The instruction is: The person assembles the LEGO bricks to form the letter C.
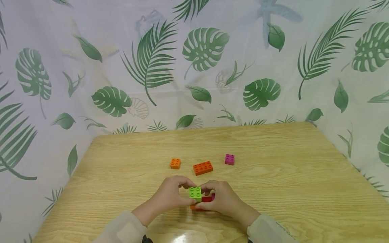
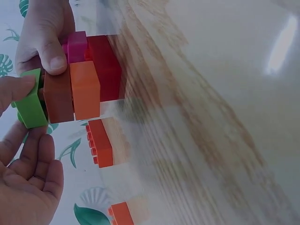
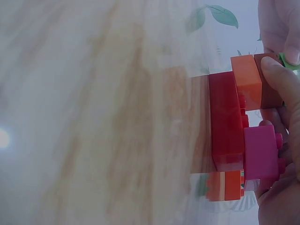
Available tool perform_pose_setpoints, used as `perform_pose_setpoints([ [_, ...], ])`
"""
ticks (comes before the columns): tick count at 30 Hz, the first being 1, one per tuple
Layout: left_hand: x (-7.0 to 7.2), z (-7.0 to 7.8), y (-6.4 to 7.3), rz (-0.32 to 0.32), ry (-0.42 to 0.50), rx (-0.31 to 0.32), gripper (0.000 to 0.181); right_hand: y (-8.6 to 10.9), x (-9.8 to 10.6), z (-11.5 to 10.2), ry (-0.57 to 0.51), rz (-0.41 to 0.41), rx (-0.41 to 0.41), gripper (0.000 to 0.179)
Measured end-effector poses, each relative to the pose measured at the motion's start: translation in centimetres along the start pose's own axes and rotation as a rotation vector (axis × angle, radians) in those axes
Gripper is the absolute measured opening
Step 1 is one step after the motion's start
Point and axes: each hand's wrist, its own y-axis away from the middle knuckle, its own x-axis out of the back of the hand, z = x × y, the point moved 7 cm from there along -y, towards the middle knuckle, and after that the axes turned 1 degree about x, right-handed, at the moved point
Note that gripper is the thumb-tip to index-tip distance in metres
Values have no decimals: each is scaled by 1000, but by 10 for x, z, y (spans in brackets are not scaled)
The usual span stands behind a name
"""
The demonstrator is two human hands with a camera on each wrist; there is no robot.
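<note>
A light green toy building brick sits at the top of a small brick stack, pinched between the thumb and fingers of my left hand. Directly under it is a brown brick; the green one looks slightly tilted on it, with a narrow gap showing. My right hand grips the brown brick, its thumb on the near side. Below that come an orange brick and a long red brick at the bottom, standing on the table. A magenta brick is on the red brick's right end, beneath my right hand.
Beyond the hands lie a small orange brick, a longer orange-red brick and a small magenta brick. The wood-grain table is bounded by a leaf-patterned curtain at the back and sides.
</note>
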Motion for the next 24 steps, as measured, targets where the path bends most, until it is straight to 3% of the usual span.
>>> perform_pose_setpoints([
  [13, -2, -5, 0, 22, 41, 17, 28, -1, 0, -1, -9, -3, -3, 34],
  [24, -4, -7, 2, 29, 20, 29, 28, -1, 0, -2, 10, -7, -23, 37],
])
